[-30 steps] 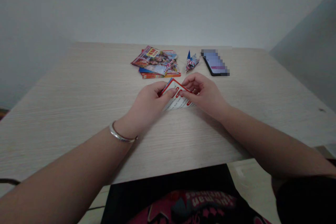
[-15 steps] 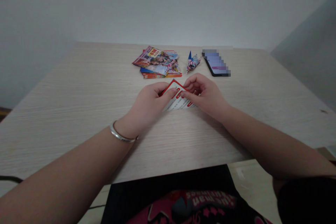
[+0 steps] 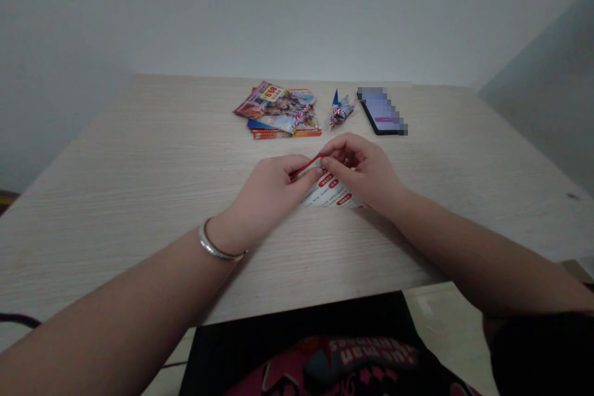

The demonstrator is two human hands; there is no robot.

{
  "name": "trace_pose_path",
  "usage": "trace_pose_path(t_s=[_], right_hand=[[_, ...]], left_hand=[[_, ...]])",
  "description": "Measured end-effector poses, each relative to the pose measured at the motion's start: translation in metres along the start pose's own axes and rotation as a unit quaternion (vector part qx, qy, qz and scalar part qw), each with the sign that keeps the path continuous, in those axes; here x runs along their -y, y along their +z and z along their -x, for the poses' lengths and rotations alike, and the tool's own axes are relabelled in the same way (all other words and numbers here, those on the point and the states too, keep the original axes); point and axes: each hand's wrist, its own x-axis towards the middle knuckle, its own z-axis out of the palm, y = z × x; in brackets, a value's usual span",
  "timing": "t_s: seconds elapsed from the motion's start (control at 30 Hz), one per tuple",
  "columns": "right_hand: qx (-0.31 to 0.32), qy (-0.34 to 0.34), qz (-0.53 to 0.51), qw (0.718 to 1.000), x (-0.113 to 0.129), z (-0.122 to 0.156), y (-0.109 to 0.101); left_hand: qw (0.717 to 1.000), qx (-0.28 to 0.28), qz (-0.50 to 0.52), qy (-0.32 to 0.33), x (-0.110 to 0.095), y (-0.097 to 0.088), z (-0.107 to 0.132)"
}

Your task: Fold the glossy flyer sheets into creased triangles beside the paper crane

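L hand [image 3: 271,196] + R hand [image 3: 367,168] close tog., both pinching printed paper [image 3: 328,196], prob. folded; phone [image 3: 381,114] nr tabletop [image 3: 162,154] back edge.

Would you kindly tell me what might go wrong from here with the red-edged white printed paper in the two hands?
The red-edged white printed paper might crease askew, since the left hand and right hand pinch it close together near its top.

The small, pointed, blue, white and red folded-paper figure sits just beyond the right hand, so a forward knock could crush it.
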Motion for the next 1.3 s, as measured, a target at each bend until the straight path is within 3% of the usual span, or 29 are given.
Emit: trace_pose_path(t_s=[0.77, 1.17, 1.3], right_hand=[[-0.009, 0.032, 0.011, 0.999, 0.001, 0.000, 0.004], [-0.063, 0.048, -0.027, 0.997, -0.014, 0.001, -0.009], [-0.082, 0.063, -0.005, 0.995, -0.019, 0.001, -0.013]], left_hand=[[0.999, 0.026, 0.018, -0.011, 0.002, 0.003, -0.001], [0.995, 0.095, -0.016, -0.023, 0.013, -0.001, -0.003], [0.995, 0.083, -0.042, -0.029, 0.015, -0.002, -0.005]])
